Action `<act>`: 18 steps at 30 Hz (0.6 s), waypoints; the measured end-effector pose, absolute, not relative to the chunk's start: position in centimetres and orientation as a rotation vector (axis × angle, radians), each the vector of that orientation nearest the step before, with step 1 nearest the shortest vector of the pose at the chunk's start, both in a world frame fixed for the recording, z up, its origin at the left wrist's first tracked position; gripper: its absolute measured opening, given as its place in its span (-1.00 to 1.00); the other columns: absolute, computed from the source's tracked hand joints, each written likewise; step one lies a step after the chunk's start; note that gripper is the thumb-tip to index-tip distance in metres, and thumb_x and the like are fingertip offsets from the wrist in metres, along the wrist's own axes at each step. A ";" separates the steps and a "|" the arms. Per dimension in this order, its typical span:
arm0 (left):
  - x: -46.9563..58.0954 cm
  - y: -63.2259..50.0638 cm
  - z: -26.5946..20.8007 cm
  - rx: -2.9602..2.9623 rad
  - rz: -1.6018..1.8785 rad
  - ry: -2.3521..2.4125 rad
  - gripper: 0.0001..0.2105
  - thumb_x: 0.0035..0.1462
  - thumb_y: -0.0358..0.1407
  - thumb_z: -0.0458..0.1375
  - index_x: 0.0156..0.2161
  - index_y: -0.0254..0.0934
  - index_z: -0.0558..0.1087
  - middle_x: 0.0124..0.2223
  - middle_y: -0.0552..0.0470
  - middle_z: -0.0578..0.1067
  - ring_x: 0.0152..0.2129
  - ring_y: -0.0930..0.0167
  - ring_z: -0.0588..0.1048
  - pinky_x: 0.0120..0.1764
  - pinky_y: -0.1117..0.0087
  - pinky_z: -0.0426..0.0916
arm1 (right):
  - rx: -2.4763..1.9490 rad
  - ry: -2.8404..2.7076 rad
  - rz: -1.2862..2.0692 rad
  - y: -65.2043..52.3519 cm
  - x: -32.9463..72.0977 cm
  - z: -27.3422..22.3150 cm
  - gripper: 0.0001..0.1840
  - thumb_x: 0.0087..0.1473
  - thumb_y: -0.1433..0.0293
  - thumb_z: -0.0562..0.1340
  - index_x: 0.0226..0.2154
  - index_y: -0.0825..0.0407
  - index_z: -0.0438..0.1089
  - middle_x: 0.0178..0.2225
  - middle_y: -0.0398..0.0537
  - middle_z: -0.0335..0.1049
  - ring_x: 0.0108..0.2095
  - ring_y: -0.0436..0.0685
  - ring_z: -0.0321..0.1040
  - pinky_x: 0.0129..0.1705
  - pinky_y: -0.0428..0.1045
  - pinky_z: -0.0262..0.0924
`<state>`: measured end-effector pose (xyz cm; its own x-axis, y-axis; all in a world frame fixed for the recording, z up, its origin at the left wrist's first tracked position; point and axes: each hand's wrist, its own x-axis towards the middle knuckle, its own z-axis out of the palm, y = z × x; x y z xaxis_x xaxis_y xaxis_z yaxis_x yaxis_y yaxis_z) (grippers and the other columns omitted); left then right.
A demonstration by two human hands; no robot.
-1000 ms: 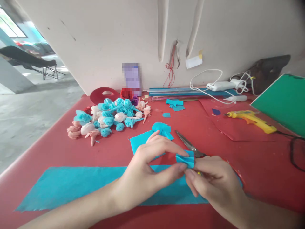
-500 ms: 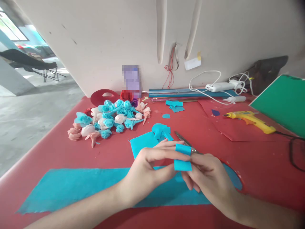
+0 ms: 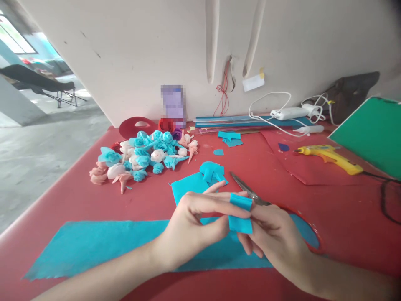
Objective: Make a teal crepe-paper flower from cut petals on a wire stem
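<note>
A small blue piece of crepe paper (image 3: 240, 225) is held between my two hands above the table. My left hand (image 3: 200, 223) grips it from the left, its index finger lying across the front. From the right, my right hand (image 3: 274, 232) pinches the edge of the piece. Beneath both hands lies a long strip of blue crepe paper (image 3: 103, 246). Scissors (image 3: 247, 188) with red handles rest behind and under my right hand, partly hidden. Just beyond my left hand are a blue sheet (image 3: 188, 187) and blue cut pieces (image 3: 211, 170).
Paper roses (image 3: 142, 161) in blue, white and pink are heaped at the left back of the red table (image 3: 150, 205). At the right lie a yellow glue gun (image 3: 332, 158) and a leaning green board (image 3: 372, 133). A white power strip (image 3: 290, 113) sits by the wall.
The blue piece has dropped slightly and tilted in my fingers. A finger of my left hand has lifted behind it. The things on the table have stayed put.
</note>
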<state>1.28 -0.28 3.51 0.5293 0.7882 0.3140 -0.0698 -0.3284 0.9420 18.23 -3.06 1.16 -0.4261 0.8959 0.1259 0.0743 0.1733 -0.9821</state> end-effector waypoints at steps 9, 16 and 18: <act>1.4 -0.2 3.6 1.668 1.003 0.609 -0.63 0.01 -0.63 0.06 -0.26 -0.10 0.52 -0.43 0.23 0.59 -0.38 0.55 0.55 0.18 0.39 -0.01 | -1.000 -1.765 1.315 -3.2 18.4 1.1 -0.61 0.23 0.25 -0.09 -0.49 0.07 0.23 -0.66 -0.24 0.10 -0.66 -0.14 0.02 -0.62 -0.21 -0.02; 1.4 -0.3 4.0 1.616 1.028 0.663 -0.67 0.00 -0.60 0.07 -0.30 -0.13 0.54 -0.55 0.23 0.57 -0.56 0.53 0.54 0.16 0.31 0.04 | -1.091 -1.872 1.320 -3.5 18.4 2.4 -0.69 0.25 0.29 -0.11 -0.41 0.03 0.20 -0.60 -0.26 0.12 -0.59 -0.13 0.10 -0.52 -0.21 0.07; 1.4 -0.3 4.3 1.557 1.071 0.717 -0.63 -0.05 -0.64 0.07 -0.34 -0.11 0.56 -0.53 0.24 0.57 -0.56 0.53 0.54 0.11 0.35 0.15 | -1.100 -1.987 1.220 -3.1 18.4 3.3 -0.69 0.23 0.32 -0.10 -0.46 0.03 0.19 -0.60 -0.26 0.13 -0.58 -0.13 0.11 -0.52 -0.21 0.05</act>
